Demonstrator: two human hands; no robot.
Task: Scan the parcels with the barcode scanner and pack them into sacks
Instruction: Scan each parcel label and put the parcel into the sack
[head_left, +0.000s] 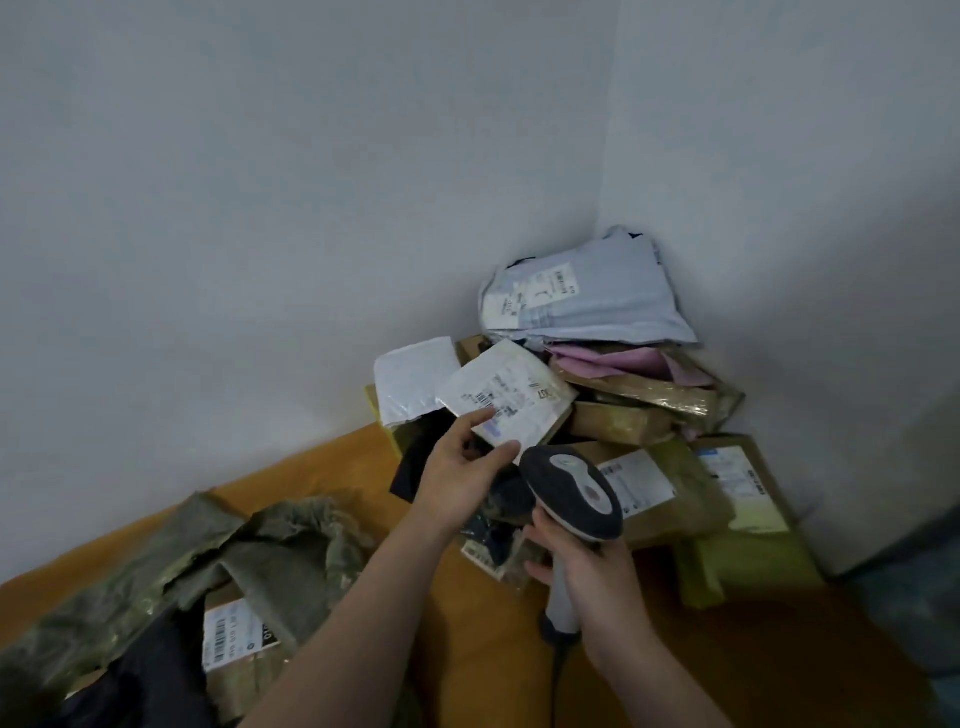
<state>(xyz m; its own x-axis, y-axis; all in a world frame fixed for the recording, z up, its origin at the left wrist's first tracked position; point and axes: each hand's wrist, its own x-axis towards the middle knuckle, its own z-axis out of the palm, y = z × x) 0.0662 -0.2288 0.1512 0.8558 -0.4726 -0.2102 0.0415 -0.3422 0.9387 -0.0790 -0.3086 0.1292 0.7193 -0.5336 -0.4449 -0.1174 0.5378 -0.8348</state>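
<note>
Currently left hand (457, 475) pinches the parcel (519, 374) at eleven o'clock of the scanner (571, 493) gripped by right hand (589, 569); its tilted label (496, 401) risks a misread.

Two pale walls fill most of the frame. The left wall (234, 208) spans the upper left and centre, plain and greyish white. The right wall (805, 182) takes the upper right, lighter at the top and falling into shadow toward its lower edge. They meet in a vertical corner seam (607, 130) right of centre. Below them an orange-brown surface (467, 649) runs from the left edge across the bottom of the frame — whether table or floor cannot be told. At the lower right edge, just beside this surface, lies a dark bluish-grey area (914, 613) — too blurred to identify.
</note>
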